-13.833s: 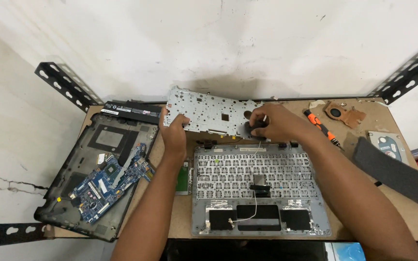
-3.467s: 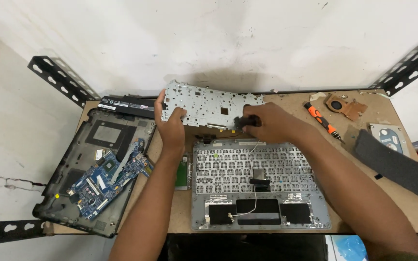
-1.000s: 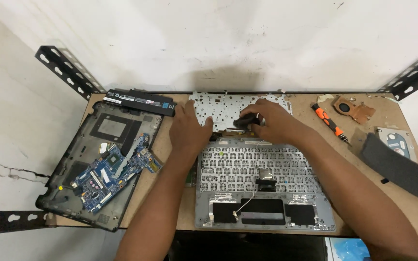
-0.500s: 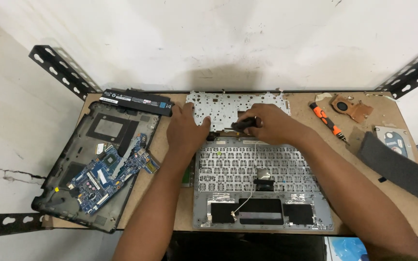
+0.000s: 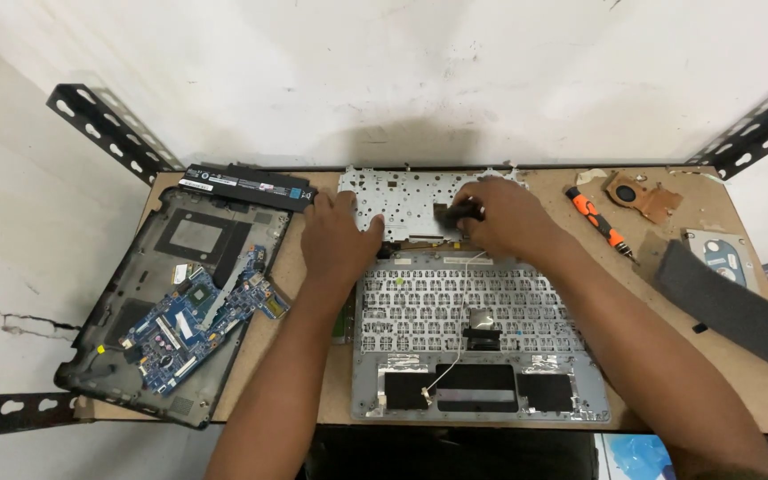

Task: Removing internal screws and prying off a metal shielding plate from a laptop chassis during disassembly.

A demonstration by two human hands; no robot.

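At the bench's near edge lies the grey upturned laptop palmrest frame [image 5: 477,342]. Beyond it, by the far edge, the thin perforated silver keyboard backing plate [image 5: 406,200] is pressed flat under the left hand [image 5: 338,240]; it is judged light, bendable and sharp-edged, best held by its rims. A small dark object [image 5: 455,214] is gripped in the right hand [image 5: 501,218].

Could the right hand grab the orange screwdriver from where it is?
Probably yes. The orange screwdriver lies in the open on the wooden table, just to the right of the right hand, with nothing between them. But that hand already has its grip on a small dark thing, so it would need to let go first.
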